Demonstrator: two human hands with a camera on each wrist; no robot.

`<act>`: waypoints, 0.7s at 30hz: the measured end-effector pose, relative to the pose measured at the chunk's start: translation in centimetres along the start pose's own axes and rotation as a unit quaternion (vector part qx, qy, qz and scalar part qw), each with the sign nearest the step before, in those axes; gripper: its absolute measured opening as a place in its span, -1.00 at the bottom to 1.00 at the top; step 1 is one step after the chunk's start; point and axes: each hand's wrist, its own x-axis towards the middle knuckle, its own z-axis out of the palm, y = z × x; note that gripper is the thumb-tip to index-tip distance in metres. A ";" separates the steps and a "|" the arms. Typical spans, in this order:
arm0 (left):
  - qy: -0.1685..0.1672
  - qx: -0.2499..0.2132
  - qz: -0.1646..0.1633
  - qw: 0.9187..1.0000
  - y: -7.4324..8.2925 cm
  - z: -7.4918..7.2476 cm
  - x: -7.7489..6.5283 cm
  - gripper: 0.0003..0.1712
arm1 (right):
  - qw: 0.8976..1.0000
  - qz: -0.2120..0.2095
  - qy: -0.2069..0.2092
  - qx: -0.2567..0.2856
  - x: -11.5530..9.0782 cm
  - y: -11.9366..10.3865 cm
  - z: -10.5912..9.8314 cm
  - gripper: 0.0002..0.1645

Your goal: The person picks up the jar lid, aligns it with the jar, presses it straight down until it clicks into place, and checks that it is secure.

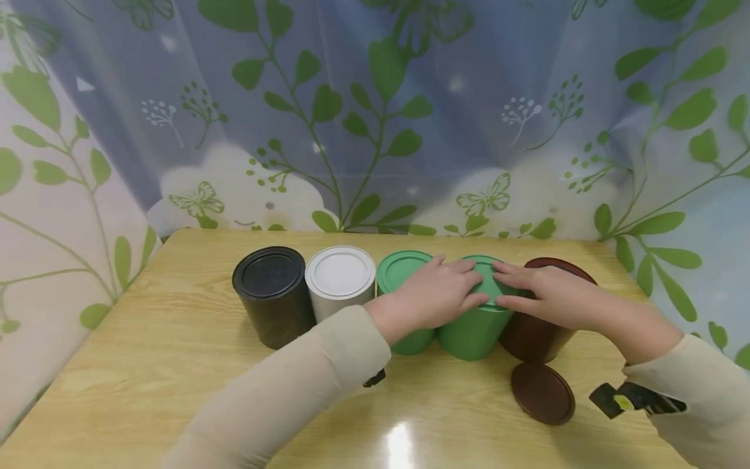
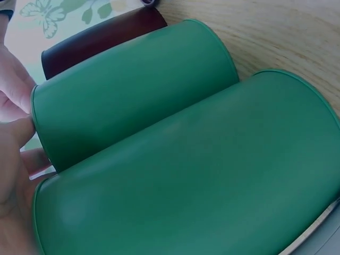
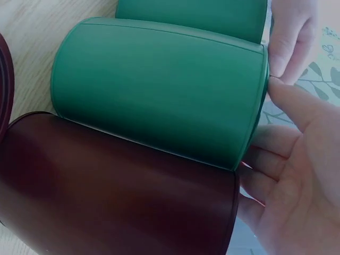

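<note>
Both hands rest on the lid of the right-hand green canister, which stands upright in a row. My left hand reaches across the other green canister and lays its fingers on the lid's left part. From the other side, the fingers of my right hand touch the lid's right edge. Below that hand stands a dark brown canister, its top largely hidden. In the right wrist view the fingertips lie at the rim of the green canister, with the brown canister right beside it.
A black canister and a white canister continue the row to the left. A round brown lid lies on the wooden table in front of the brown canister. Behind the table hangs a leaf-patterned curtain.
</note>
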 end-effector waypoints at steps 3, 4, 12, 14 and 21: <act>0.000 0.005 0.003 1.000 0.0 -0.1 0.2 -0.42 | 1.000 0.000 -0.002 0.004 0.0 0.2 -0.2 -0.33; -0.002 0.004 0.002 1.000 0.0 -0.1 0.2 -0.42 | 1.000 -0.003 -0.002 0.004 0.0 0.2 -0.2 -0.34; -0.012 0.013 -0.009 1.000 0.1 -0.2 0.4 -0.42 | 1.000 -0.014 0.005 -0.006 0.2 0.0 0.0 -0.33; -0.014 0.015 -0.010 1.000 0.2 -0.3 0.3 -0.43 | 1.000 -0.013 0.006 -0.009 0.2 0.0 0.0 -0.33; -0.045 -0.012 -0.022 0.999 0.3 -0.7 0.6 -0.47 | 1.000 -0.011 -0.003 -0.019 0.4 0.0 0.0 -0.26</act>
